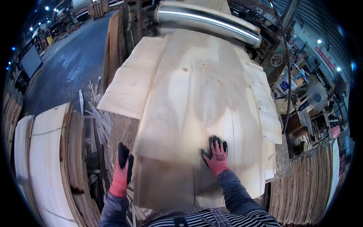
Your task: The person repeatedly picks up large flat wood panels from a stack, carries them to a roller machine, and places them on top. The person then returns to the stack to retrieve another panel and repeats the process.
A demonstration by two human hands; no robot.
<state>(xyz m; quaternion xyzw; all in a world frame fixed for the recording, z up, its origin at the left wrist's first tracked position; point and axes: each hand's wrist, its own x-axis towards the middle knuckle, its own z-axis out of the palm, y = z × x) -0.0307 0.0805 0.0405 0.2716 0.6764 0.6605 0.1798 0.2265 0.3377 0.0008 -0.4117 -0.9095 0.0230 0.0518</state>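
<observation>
A large pale sheet of wood veneer lies on top of a pile of similar sheets on a work table, reaching up to a shiny metal roller. My right hand, in a red and black glove, presses flat on the near edge of this top sheet with fingers spread. My left hand, gloved the same way, hovers at the pile's left near corner, fingers together and pointing up, beside the sheet edge; whether it touches the sheet is unclear. Lower sheets stick out at the left and right.
Stacks of veneer stand on edge at the lower left and lower right. Thin wood strips litter the floor left of the table. A cluttered bench with cans and tools sits at the right. Dark concrete floor stretches up left.
</observation>
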